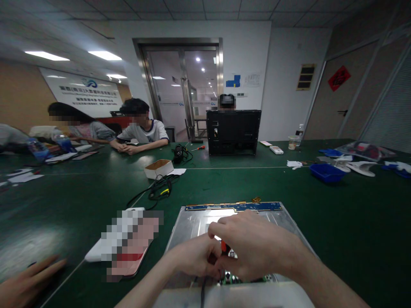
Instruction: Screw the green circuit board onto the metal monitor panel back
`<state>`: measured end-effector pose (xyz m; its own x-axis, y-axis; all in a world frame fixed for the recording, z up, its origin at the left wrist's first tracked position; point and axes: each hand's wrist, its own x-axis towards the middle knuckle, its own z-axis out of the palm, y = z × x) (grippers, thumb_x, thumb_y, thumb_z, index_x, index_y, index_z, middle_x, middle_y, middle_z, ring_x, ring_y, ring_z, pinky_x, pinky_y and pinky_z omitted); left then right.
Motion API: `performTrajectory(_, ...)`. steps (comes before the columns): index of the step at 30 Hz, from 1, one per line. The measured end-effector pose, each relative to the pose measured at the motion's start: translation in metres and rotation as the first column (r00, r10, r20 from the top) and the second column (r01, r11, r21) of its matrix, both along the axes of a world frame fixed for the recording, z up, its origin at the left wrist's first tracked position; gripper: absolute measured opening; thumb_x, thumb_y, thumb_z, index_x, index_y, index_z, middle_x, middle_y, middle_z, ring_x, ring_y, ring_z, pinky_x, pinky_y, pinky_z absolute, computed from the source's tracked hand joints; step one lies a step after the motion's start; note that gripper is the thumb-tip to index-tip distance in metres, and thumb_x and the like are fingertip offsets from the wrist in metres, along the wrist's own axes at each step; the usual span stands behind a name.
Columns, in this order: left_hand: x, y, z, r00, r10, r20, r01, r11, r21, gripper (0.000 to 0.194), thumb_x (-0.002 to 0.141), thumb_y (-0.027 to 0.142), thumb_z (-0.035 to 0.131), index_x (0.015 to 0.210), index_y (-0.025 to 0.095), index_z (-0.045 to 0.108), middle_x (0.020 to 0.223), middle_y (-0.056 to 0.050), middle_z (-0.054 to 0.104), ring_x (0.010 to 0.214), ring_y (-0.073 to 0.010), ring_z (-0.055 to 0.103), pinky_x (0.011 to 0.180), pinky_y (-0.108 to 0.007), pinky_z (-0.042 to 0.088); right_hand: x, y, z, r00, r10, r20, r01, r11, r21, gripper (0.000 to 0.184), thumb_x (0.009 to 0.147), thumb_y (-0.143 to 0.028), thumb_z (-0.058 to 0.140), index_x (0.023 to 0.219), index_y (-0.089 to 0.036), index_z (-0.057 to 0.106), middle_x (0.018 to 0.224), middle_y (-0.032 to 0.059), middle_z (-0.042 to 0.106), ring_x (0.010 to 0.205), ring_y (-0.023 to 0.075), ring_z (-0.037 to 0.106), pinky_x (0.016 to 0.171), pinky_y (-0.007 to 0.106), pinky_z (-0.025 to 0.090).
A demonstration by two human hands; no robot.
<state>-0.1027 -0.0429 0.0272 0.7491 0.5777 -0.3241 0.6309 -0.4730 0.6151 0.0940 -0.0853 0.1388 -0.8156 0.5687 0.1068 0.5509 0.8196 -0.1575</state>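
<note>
A flat metal-backed display panel [186, 222] lies on the table before me, with a blue circuit strip [221, 207] along its far edge. My right hand [257, 244] is closed around a screwdriver [224, 247] with an orange-red and black handle, over the panel's near half. Its tip is hidden by my fingers. Close against it, my left hand [197, 256] has its fingers pinched low near a green circuit board [231, 279]; what they hold is hidden. A dark cable [203, 293] runs from under the left hand toward me.
Left of the panel are a white device [112, 235] and a pink phone-like item [138, 250], both pixelated. Another person's hand [35, 276] rests farther left. Beyond are black cables [157, 188], a small box [159, 169], a black monitor housing [233, 132] and a blue tray [326, 172].
</note>
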Motion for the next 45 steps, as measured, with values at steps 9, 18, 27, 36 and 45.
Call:
performTrajectory(9,0.002,0.000,0.003,1.000,-0.017,-0.026,0.019,0.999,0.051,0.017,0.066,0.021,0.070,0.083,0.019,0.073,0.074,0.001,0.065,0.067,-0.0157,0.055,0.055,-0.020,0.039,-0.002,-0.005,0.000,1.000,0.001,0.013,-0.001,1.000,0.000,0.015,0.081,-0.025,0.063,0.095,-0.020,0.059,0.086,0.0023,0.073,0.068,0.0171,0.064,0.049,0.026,0.026)
performTrajectory(18,0.004,-0.001,0.006,1.000,-0.014,-0.005,0.014,1.000,0.026,0.007,0.066,0.019,0.069,0.073,0.018,0.069,0.068,0.003,0.061,0.062,-0.0140,0.051,0.053,-0.021,0.037,-0.004,-0.005,0.003,0.998,-0.043,0.035,0.043,0.999,0.006,0.015,0.084,-0.032,0.061,0.091,-0.019,0.064,0.081,0.0040,0.073,0.065,0.0185,0.064,0.050,0.027,0.026)
performTrajectory(27,0.001,-0.004,-0.002,0.995,0.069,-0.073,-0.061,0.993,0.097,0.015,0.068,0.021,0.069,0.082,0.019,0.070,0.077,0.001,0.066,0.071,-0.0174,0.055,0.061,-0.024,0.040,-0.003,-0.009,0.003,0.998,0.065,0.023,-0.064,0.998,-0.020,0.021,0.080,-0.025,0.063,0.098,-0.019,0.055,0.090,0.0035,0.069,0.069,0.0169,0.062,0.049,0.026,0.029)
performTrajectory(36,0.004,-0.003,0.008,0.999,0.002,0.032,-0.004,0.999,0.044,0.006,0.065,0.018,0.070,0.071,0.017,0.066,0.069,0.003,0.061,0.066,-0.0141,0.052,0.056,-0.021,0.037,-0.008,-0.006,-0.005,0.995,-0.102,0.009,0.101,0.991,0.090,0.017,0.084,-0.033,0.060,0.093,-0.018,0.061,0.075,0.0039,0.071,0.059,0.0186,0.064,0.046,0.029,0.019)
performTrajectory(45,0.002,-0.004,0.003,0.997,0.023,-0.076,-0.014,0.993,0.117,0.021,0.070,0.026,0.071,0.090,0.020,0.074,0.083,0.000,0.071,0.074,-0.0190,0.060,0.063,-0.023,0.045,-0.002,-0.007,0.002,0.999,0.044,-0.001,-0.044,0.999,0.009,0.020,0.079,-0.025,0.062,0.096,-0.019,0.055,0.088,0.0041,0.068,0.066,0.0163,0.060,0.048,0.026,0.028)
